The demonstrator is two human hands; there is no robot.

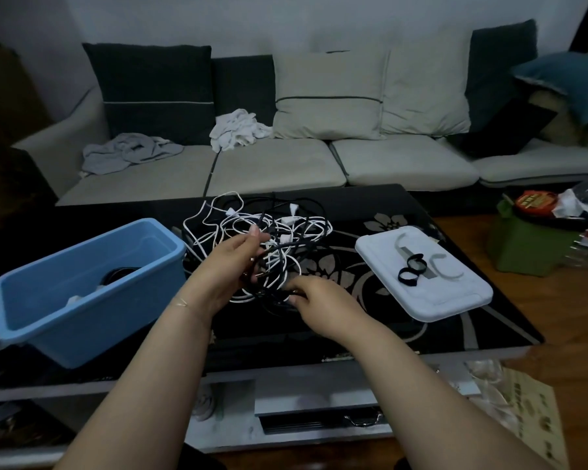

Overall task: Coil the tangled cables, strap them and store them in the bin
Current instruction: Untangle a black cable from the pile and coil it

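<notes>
on table, cables (252,245) tangled, no clear axis

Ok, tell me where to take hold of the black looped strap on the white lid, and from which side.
Pinch the black looped strap at the rim of one of its loops, coming from above with the right hand, which is nearer. The loops lie on the flat white lid, apart from the two pale straps beside them, so a top-down pinch looks easiest.
</notes>
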